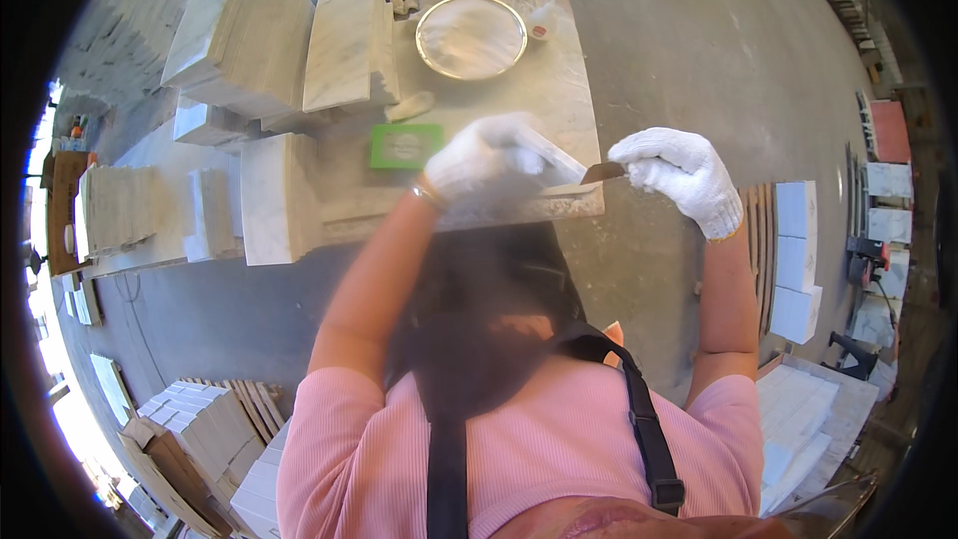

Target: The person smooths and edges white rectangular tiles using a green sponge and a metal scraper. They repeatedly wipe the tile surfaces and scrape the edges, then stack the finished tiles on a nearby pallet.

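White knitted gloves cover both my hands. My left hand is closed on a white marble tile, held tilted over the front right corner of the workbench. In my right hand, fingers and thumb pinch a thin, flat brown piece; I cannot tell whether it is sandpaper or a blade. The brown piece meets the tile's right end, or comes very close to it. Just left of my left hand, a green rectangular block with a pale middle lies on the bench.
Tall stacks of marble tiles stand on the bench's left side, with another stack at its front edge. A round metal-rimmed pan of whitish stuff sits at the back. White boxes are piled at right on the grey floor.
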### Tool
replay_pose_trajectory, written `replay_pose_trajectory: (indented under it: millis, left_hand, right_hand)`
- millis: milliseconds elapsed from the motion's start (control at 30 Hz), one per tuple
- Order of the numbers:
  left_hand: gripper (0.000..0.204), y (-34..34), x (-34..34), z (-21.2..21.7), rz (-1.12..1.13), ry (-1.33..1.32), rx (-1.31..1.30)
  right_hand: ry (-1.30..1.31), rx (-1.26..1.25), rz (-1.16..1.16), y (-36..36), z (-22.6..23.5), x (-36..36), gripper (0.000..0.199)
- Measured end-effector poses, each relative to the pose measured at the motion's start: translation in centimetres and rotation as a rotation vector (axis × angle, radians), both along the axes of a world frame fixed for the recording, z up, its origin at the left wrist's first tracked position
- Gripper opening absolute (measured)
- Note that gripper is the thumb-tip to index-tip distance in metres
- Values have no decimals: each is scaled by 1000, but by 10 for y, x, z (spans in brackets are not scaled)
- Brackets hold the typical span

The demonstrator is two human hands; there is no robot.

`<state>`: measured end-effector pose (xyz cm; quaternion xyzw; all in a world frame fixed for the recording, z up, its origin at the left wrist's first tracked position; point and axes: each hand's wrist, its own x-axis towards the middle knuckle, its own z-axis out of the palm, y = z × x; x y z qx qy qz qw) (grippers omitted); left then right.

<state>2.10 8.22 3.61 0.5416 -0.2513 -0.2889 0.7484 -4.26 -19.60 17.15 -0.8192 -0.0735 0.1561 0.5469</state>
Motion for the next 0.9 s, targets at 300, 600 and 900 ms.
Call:
replay_pose_trajectory:
  millis: [300,600,900]
  left_hand:
    - [35,-33,-34,-4,632,-306,124]
    - [42,-36,-46,-1,754,-854,426]
    - [41,-35,-51,-12,603,-768,503]
  right_hand:
    - [14,159,-481,23,-22,-33,38]
    - [-162,140,-546,61,-51,-32,33]
    - [-79,180,-428,102,-37,-57,38]
